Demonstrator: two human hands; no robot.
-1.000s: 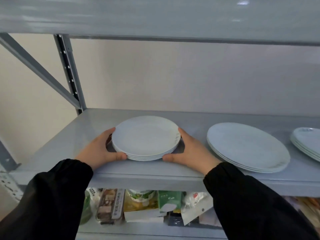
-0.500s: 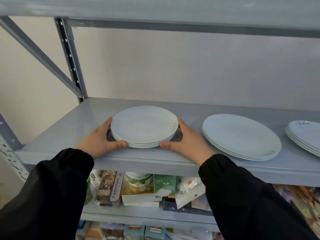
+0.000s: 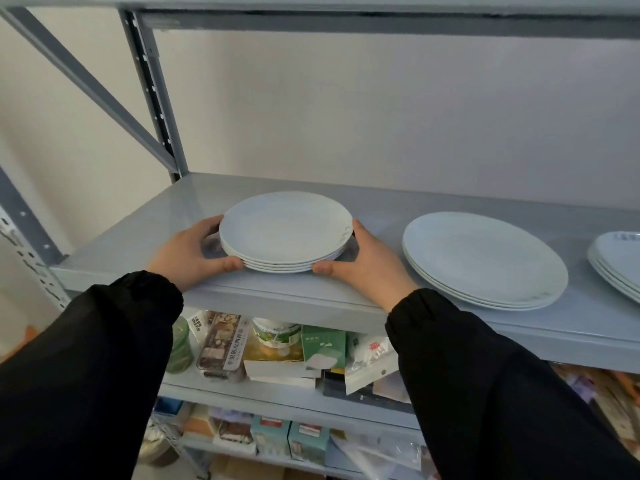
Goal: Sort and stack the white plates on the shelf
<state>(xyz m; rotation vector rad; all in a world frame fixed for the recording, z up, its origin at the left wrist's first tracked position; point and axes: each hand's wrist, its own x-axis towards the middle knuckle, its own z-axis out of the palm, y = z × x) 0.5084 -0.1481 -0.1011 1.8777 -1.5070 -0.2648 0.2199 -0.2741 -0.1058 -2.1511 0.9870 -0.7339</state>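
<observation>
Both hands (image 3: 188, 252) (image 3: 363, 263) still grip the unmoved small plate stack (image 3: 285, 232).

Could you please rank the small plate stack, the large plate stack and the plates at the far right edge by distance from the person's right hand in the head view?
1. Small plate stack: touching the right hand, on its left.
2. Large plate stack: just right of that hand, apart from it.
3. Edge plates: far right, cut off by the frame.

Packaged groceries (image 3: 273, 348) crowd the lower level (boxes, a tub, pouches); more boxes (image 3: 287, 438) sit beneath.
</observation>
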